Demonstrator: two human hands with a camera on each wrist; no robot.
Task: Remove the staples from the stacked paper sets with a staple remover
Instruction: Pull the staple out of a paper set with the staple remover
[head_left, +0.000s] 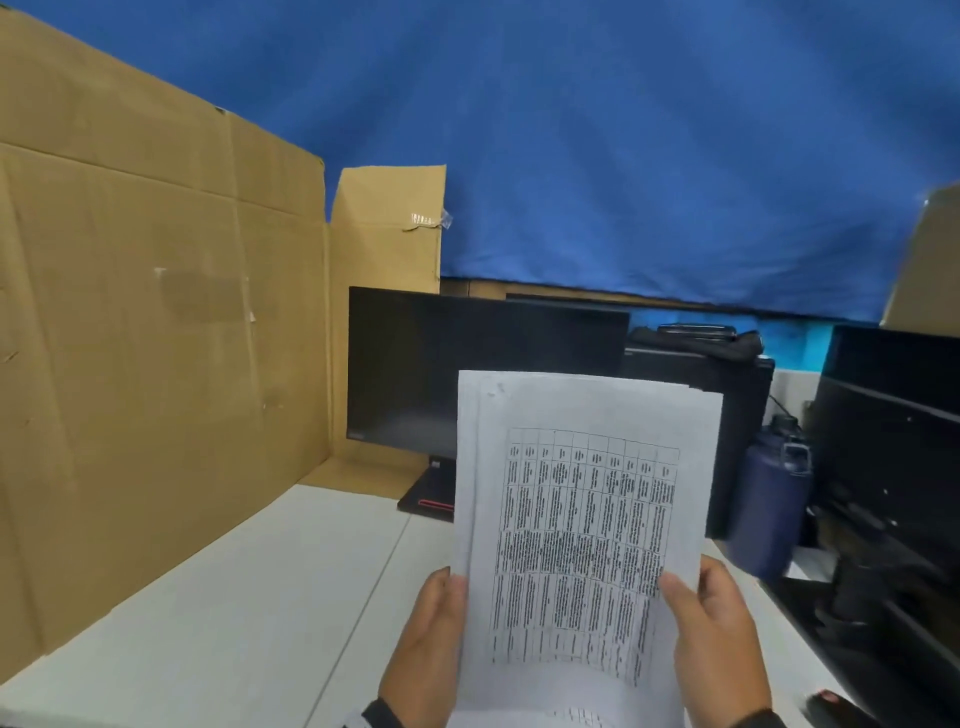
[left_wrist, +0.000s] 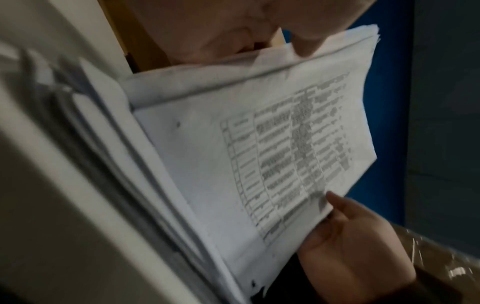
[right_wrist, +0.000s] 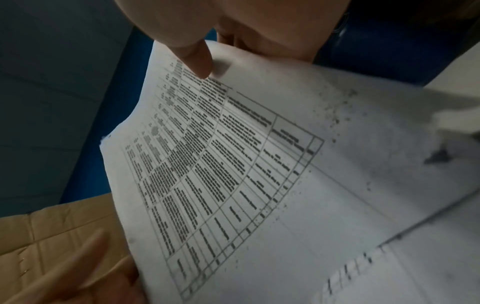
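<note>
Fingers of two hands, left hand (head_left: 423, 644) and right hand (head_left: 719, 639), clamp one paper stack (head_left: 582, 519) upright.

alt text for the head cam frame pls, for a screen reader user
Two hands, left hand and right hand, hold a stack of papers upright over a white desk, the top sheet printed with a dense table. Behind stand a dark monitor, a cardboard sheet, a blue cloth and a navy bottle.
</note>
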